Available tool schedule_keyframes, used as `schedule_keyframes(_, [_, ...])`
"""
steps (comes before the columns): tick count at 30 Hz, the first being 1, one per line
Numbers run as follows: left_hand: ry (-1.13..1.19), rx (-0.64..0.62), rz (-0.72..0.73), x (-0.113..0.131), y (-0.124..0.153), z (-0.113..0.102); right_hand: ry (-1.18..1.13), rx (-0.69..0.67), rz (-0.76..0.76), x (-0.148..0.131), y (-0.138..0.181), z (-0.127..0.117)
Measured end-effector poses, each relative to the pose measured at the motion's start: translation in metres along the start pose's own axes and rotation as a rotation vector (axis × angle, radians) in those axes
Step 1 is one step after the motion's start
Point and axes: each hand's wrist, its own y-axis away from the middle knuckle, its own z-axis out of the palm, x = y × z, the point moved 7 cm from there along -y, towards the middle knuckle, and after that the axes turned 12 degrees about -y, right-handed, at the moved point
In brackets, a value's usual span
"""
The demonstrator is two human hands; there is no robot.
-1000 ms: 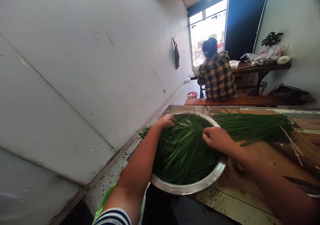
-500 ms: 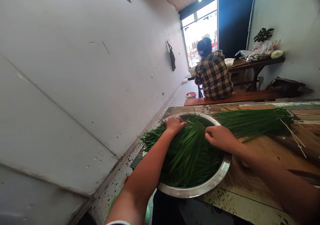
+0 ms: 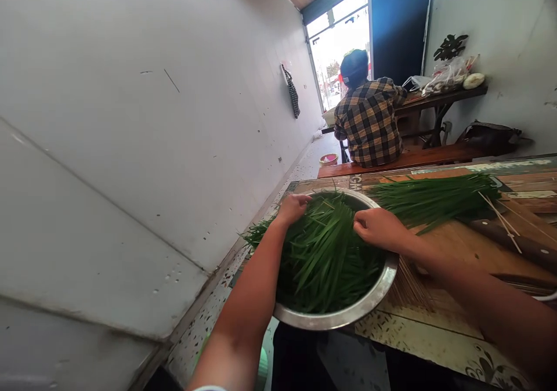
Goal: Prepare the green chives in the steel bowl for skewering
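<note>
A round metal bowl (image 3: 335,320) heaped with long green garlic chives (image 3: 326,252) sits at the table's front edge. My left hand (image 3: 292,210) reaches over the bowl's far left side, fingers closed around some chives, their tips partly hidden among the leaves. At the far right rim, my right hand (image 3: 375,227) is closed in a pinch above the chives. Whatever lies between its fingers is too small to make out. More chives spill past the rim on the left, and a larger bundle of chives (image 3: 435,198) lies on the table to the right.
Thin wooden skewers (image 3: 407,289) lie right of the bowl, near a wooden board (image 3: 461,252) and a dark-handled knife (image 3: 513,239). Ahead, a person in a plaid shirt (image 3: 369,127) sits on a red bench (image 3: 426,158), facing away. A white wall (image 3: 130,147) rises at left.
My left hand has shifted left, away from the bowl's middle. My right hand stays near the right rim, still pinched. The camera view has shifted slightly, and the seated person's right arm now reaches out.
</note>
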Motion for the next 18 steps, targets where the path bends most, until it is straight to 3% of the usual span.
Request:
schedule_keyframes(8, [0.021,0.071,-0.040,0.011,0.007,-0.020,0.003,-0.001,0.008,-0.001,0.001,-0.001])
schedule_keyframes(14, [-0.012,-0.346,0.002,0.023,0.026,-0.014,0.004,0.000,0.009,-0.001,0.001,-0.001])
schedule_keyframes(18, [0.041,-0.360,0.018,0.011,0.033,-0.031,0.016,0.013,-0.005,0.002,0.000,0.001])
